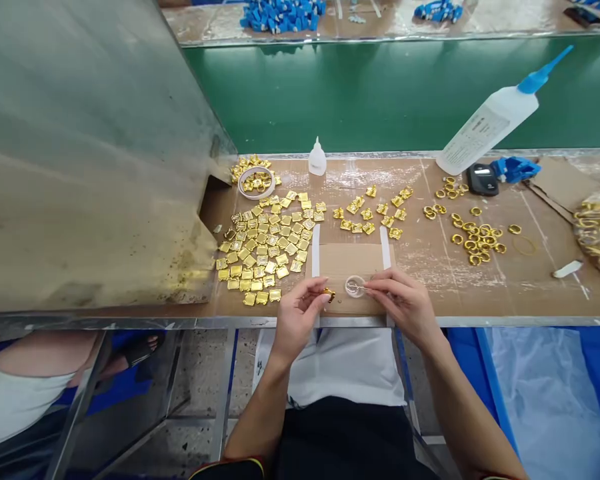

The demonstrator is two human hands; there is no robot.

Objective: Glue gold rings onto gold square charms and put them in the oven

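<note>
Between the thumb and fingers of my left hand (301, 312) is a small gold metal piece (329, 294). My right hand (405, 303) pinches a thin needle-like tool (363, 287), whose tip reaches into a small round clear dish (354, 287). The dish rests on a cardboard pad (347, 257) held down by white tape strips on both sides. Rows of flat gold pieces (267, 243) lie to the left of the pad. Beyond it sit several gold pieces (365, 213) of a blockier shape.
Gold rings (477, 240) lie to the right, near a black device (483, 179) and blue clips (515, 169). A large blue-tipped bottle (490, 127) leans at the back. A small white bottle (317, 159) stands upright. A tape roll (257, 183) and a metal cabinet (95, 160) are left.
</note>
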